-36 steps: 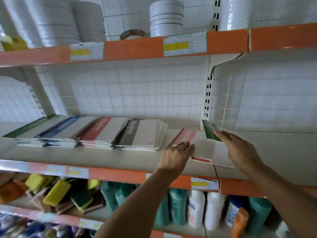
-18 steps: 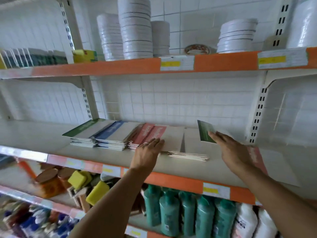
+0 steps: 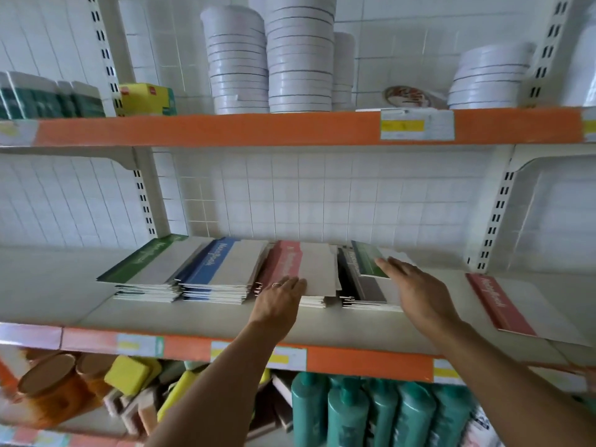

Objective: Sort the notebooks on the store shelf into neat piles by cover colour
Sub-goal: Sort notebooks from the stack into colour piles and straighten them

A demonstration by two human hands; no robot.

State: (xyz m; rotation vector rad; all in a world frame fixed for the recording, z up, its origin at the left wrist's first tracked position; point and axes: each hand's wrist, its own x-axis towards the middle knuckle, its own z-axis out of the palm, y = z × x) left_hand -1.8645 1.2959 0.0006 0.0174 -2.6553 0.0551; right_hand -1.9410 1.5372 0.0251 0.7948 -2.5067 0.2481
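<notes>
Four notebook piles lie side by side on the middle shelf (image 3: 200, 317): a green pile (image 3: 145, 269), a blue pile (image 3: 213, 269), a red pile (image 3: 290, 262) and a black pile (image 3: 358, 285). My left hand (image 3: 280, 298) rests with straight fingers on the front edge of the red pile's top notebook. My right hand (image 3: 416, 291) holds a green notebook (image 3: 367, 261) tilted just above the black pile, fingers on top and thumb hidden. One red notebook (image 3: 496, 304) lies alone further right.
The orange shelf lip (image 3: 364, 359) with price labels runs along the front. Above, the upper shelf carries stacks of white plates (image 3: 300, 59) and a yellow box (image 3: 145, 98). Below stand teal bottles (image 3: 354, 414), sponges (image 3: 129, 375) and jars. An upright post (image 3: 493, 221) stands right of the black pile.
My left hand slid a red notebook leftward onto the red pile. My right hand carried the green notebook left, over the black pile. The view swung left and up.
</notes>
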